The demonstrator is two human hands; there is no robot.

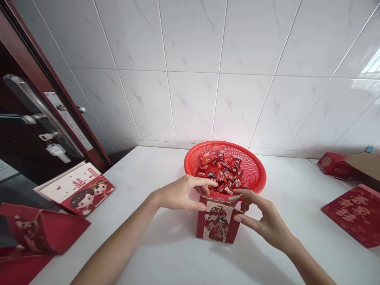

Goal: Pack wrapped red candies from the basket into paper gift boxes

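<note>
Red box [218, 223] stands upright between the hands; basket [262, 178] of sweets [228, 172] just beyond the fingertips. Left hand [177, 194]: thumb and fingers apart at box top; right hand [265, 217]: at opposite edge, cannot tell if clamped. Judgement: steady box lightly, work top flaps [221, 198] evenly, avoid creasing.
</note>
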